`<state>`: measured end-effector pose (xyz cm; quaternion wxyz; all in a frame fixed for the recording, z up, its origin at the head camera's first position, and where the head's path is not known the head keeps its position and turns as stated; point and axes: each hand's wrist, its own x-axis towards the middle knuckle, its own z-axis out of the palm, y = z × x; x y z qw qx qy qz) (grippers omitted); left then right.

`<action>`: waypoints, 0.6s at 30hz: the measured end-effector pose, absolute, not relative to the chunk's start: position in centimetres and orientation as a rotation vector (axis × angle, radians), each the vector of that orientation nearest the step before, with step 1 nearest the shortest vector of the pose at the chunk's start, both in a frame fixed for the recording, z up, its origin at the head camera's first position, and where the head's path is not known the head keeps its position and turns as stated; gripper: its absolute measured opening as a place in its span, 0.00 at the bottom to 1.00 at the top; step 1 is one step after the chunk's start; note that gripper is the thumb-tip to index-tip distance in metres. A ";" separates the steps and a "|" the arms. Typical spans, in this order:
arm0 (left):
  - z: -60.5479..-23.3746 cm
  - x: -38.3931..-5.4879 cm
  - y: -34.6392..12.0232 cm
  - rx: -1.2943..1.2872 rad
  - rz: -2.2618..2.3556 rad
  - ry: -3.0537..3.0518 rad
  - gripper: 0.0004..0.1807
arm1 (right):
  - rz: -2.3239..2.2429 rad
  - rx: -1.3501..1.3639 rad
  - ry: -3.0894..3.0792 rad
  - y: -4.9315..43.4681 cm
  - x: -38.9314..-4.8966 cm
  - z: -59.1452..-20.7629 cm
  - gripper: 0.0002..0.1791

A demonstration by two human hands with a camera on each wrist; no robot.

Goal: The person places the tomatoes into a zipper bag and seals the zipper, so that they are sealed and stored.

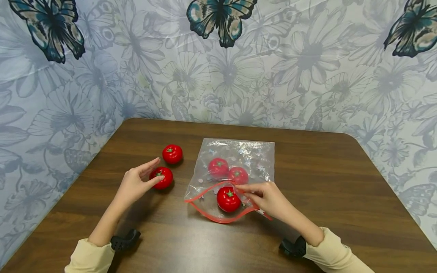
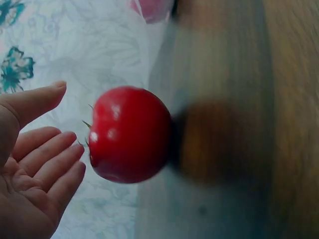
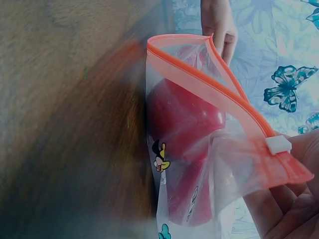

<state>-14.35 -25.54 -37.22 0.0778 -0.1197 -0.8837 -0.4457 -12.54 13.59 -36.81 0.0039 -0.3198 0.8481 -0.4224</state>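
Observation:
A clear zip bag (image 1: pixel 259 159) with a red zip edge lies on the table, its mouth gaping toward me. Inside it are red tomatoes (image 1: pixel 229 199), two deeper in and one just within the mouth. My right hand (image 1: pixel 273 199) pinches the bag's upper lip near the right end; a white slider (image 3: pixel 278 145) shows there in the right wrist view. Left of the bag, my left hand (image 1: pixel 136 184) is spread beside a loose tomato (image 1: pixel 161 178). In the left wrist view its fingers are extended, with a gap before that tomato (image 2: pixel 130 134).
Another loose tomato (image 1: pixel 172 154) sits just behind the one by my left hand. The brown wooden table (image 1: pixel 307 163) ends at a back edge below a floral cloth (image 1: pixel 232 83) with butterflies. Dark wrist bands (image 1: pixel 125 240) are on both wrists.

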 end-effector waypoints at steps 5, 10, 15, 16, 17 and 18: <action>-38.1 -14.9 -26.2 -0.356 -1.374 -2.723 0.38 | -1.320 -0.997 2.652 13.5 -12.6 -36.7 0.20; -39.1 -15.4 -26.8 -0.396 -1.430 -2.774 0.42 | -1.312 -0.984 2.651 13.5 -12.6 -36.5 0.20; -40.0 -15.5 -27.1 -0.427 -1.359 -2.828 0.47 | -1.335 -0.978 2.637 13.5 -12.5 -36.6 0.20; -40.1 -15.5 -27.1 -0.427 -1.348 -2.837 0.47 | -1.337 -0.977 2.635 13.5 -12.5 -36.6 0.20; -40.2 -15.5 -27.1 -0.420 -1.341 -2.844 0.47 | -1.339 -0.980 2.633 13.5 -12.4 -36.6 0.20; -40.3 -15.5 -27.1 -0.411 -1.346 -2.847 0.47 | -1.338 -0.980 2.635 13.5 -12.4 -36.6 0.20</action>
